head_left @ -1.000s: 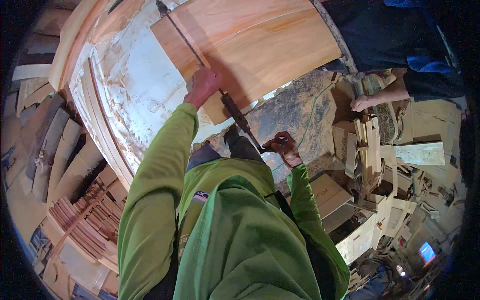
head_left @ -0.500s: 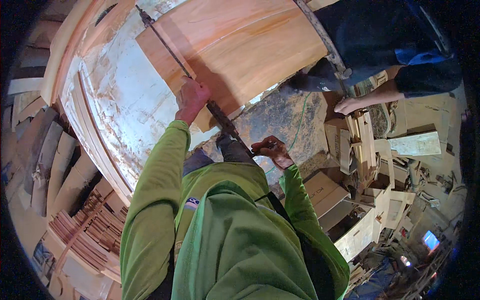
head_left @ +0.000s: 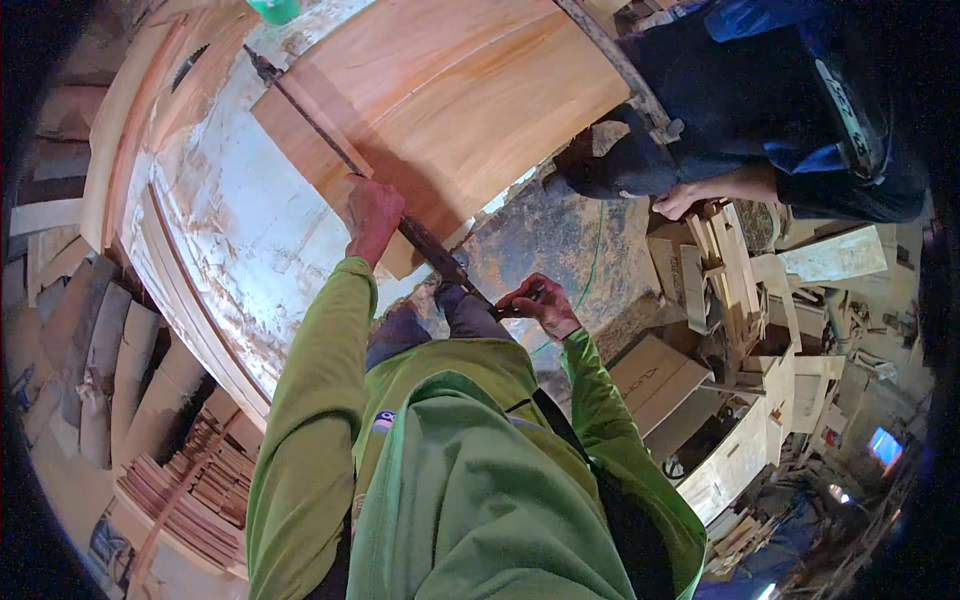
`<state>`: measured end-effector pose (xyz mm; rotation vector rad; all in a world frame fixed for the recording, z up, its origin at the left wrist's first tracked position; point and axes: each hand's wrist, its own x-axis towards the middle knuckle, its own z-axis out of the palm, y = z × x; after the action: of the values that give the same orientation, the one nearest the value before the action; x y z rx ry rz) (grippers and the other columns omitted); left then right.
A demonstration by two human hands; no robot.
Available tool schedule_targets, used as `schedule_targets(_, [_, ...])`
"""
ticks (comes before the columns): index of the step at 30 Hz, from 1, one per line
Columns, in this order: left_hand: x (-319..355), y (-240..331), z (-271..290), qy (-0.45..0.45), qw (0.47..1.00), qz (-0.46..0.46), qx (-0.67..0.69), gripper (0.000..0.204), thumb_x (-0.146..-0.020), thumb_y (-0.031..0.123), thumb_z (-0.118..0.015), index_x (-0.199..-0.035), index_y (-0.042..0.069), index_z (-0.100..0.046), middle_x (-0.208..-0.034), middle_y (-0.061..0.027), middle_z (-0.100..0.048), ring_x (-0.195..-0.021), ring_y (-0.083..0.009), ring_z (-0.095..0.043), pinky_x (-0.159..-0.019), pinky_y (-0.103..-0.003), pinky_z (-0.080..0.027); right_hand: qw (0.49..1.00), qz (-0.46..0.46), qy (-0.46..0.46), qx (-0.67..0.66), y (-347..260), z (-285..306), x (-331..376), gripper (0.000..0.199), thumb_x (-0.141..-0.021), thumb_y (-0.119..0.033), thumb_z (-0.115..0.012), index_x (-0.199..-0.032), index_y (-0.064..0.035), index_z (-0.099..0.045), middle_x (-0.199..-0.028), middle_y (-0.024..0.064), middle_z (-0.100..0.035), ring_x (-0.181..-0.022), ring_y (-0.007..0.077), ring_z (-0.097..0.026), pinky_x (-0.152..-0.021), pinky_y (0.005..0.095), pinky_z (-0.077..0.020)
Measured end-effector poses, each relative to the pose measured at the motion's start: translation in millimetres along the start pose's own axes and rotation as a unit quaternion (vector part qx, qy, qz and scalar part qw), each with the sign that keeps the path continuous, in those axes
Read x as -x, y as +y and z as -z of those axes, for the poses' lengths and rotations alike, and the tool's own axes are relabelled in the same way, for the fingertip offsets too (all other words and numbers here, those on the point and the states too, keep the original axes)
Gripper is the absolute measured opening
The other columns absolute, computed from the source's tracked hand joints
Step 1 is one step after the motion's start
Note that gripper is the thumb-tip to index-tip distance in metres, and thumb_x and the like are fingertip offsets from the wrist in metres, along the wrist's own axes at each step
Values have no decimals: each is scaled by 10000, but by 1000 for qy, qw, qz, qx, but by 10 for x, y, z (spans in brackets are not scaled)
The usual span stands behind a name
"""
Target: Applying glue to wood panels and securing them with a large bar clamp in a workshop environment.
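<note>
My left grip (head_left: 374, 216) is wrapped round the long clamp (head_left: 432, 250), right grip (head_left: 545, 306) pinching its near end. Uneven pull could skew the panel (head_left: 480, 95).

Worktable (head_left: 235, 215) far left: surface smeared white and brown, strongly lit; long wooden strips (head_left: 205, 290) along its left side, bowed by the lens. Green container (head_left: 275, 9) at far edge. Floor (head_left: 525, 240) right of table dark, mottled, dusty; thin green cord (head_left: 599, 262) across it. Left side: long boards (head_left: 140, 365) lying side by side; near left, stack of thin reddish slats (head_left: 180, 500). Right: upright bundle of pale offcuts (head_left: 730, 270), a pale board (head_left: 835, 255) beyond, cardboard box (head_left: 655, 380) nearer. Near right: scrap clutter, bright blue rectangle (head_left: 885, 447), window or screen unclear; small white light (head_left: 839, 494) beside it. Outer edges dim.
</note>
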<state>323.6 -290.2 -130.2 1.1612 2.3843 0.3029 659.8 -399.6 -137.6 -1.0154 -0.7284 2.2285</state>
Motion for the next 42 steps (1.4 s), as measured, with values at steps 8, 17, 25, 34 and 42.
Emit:
schedule_targets(8, [-41,-56,-97,28,999,-19,21,605,-807,213,-562,-1208,-190,-352,-872,-297,-652,-863,-428,-651,-775,-499,-511,999,30,17,17,76,16,29,256,-838,-70,-706,-946,-19,-479,-961,225,-672,-923,320,-673,-825,463,-565])
schedule_targets(17, [7,-10,-51,46,996,-55,58,373,-782,216,-580,-1010,-72,-516,-840,-284,-638,-795,-429,-644,-725,-511,-501,997,29,37,58,162,104,9,309,-819,-120,-741,-922,-17,-468,-938,221,-674,-925,301,-672,-823,450,-570])
schedule_targets(25, [74,100,5,42,996,-59,50,241,-776,177,-569,-926,-11,-586,-845,-247,-625,-806,-432,-631,-731,-522,-490,991,79,73,74,324,42,65,272,-822,-49,-722,-925,-27,-472,-931,187,-675,-928,262,-671,-856,397,-562])
schedule_targets(34, [-54,22,-69,19,997,-56,40,171,-769,181,-590,-861,41,-622,-826,-236,-647,-810,-414,-647,-737,-503,-505,853,187,181,453,380,-721,357,261,-808,140,-585,-1014,-16,-558,-981,118,-646,-857,198,-635,-776,324,-533])
schedule_targets(42, [-227,-215,-217,68,988,-142,-2,138,-758,171,-590,-794,42,-621,-763,-219,-649,-751,-418,-645,-699,-492,-513,869,220,232,378,681,-690,363,297,-782,35,-635,-1065,-39,-582,-1148,154,-583,-1072,323,-578,-834,394,-518])
